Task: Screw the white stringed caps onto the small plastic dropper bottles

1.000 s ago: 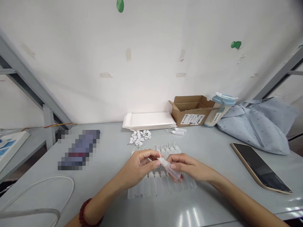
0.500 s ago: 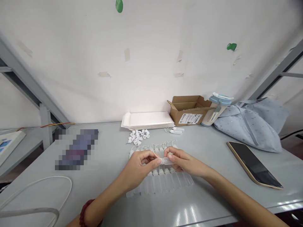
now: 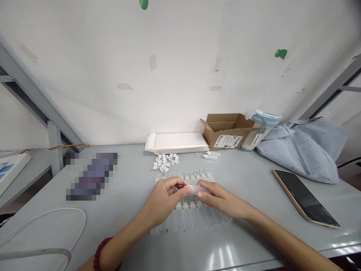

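Above the middle of the grey table, a small translucent plastic bottle (image 3: 202,190) lies sideways between my two hands. My left hand (image 3: 166,196) pinches its white neck end with thumb and fingertips. Closed round the bottle's body is my right hand (image 3: 219,196), its thumb in front. Rows of similar small bottles (image 3: 187,220) with white tops and thin loops lie flat beneath and around my hands, and my fingers hide part of them. Whether a cap sits fully on the held bottle is too small to tell.
Behind my hands are a pile of white caps (image 3: 166,162), a stack of white padded envelopes (image 3: 180,142), loose small bottles (image 3: 212,155) and an open cardboard box (image 3: 228,137). A tumbler (image 3: 258,131), a blue cloth bag (image 3: 299,150) and a phone (image 3: 304,197) stand right; a white cable (image 3: 81,222) curves left.
My right hand's fingers have closed further round the bottle's body, and it has shifted slightly left. My left hand keeps its pinch at the neck. The camera view has moved a little.
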{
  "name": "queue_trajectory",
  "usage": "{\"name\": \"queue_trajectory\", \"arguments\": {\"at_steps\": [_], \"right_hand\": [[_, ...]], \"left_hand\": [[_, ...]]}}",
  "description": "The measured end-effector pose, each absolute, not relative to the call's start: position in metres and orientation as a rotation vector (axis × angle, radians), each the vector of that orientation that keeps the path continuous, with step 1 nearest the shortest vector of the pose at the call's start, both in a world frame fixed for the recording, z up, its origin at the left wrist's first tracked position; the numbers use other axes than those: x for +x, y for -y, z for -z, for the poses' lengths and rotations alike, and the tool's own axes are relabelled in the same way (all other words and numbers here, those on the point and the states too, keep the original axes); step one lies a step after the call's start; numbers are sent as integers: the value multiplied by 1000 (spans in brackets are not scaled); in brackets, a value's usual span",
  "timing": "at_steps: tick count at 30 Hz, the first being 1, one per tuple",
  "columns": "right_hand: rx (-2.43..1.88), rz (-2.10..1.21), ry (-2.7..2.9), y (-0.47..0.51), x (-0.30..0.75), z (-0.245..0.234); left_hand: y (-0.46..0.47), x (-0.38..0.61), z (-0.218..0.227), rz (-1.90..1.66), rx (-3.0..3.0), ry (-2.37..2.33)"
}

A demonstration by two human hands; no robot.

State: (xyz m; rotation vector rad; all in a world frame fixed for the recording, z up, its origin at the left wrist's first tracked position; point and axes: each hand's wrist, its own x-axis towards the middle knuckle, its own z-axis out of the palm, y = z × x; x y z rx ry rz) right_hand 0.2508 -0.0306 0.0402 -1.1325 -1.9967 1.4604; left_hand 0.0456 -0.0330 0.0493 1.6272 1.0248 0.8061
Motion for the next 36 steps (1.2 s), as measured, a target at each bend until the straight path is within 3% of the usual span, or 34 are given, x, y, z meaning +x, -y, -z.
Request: {"name": "queue_trajectory", "arguments": {"at_steps": [13, 29, 36], "right_hand": [[-979, -1767, 1756, 29, 253, -36], [-1165, -1395, 1882, 38, 249, -43], [-1154, -1318, 1824, 40, 245, -43]], "left_hand": [[38, 47, -54, -812, 1854, -1037], [37, 53, -44, -774, 1550, -1139], [41, 52, -46, -892, 1790, -1088]]}}
